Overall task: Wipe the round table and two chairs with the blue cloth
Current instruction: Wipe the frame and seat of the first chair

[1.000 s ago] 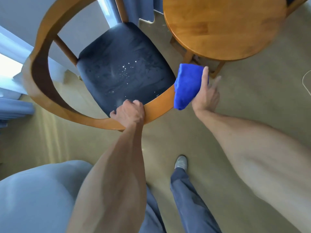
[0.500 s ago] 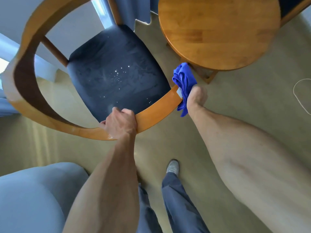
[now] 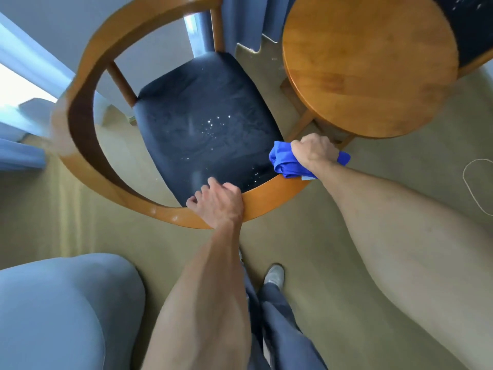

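Bunched blue cloth [image 3: 282,162] lies on the wooden chair's [image 3: 272,193] curved rail beside the round table [image 3: 370,65].

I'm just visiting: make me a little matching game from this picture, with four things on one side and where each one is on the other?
Things:
1. blue cloth
2. left hand
3. round table
4. white specks

Places:
A. on the dark seat cushion
B. top right, beside the chair
C. bunched in the right hand
D. gripping the chair's wooden rim

Pairs: 1-C, 2-D, 3-B, 4-A
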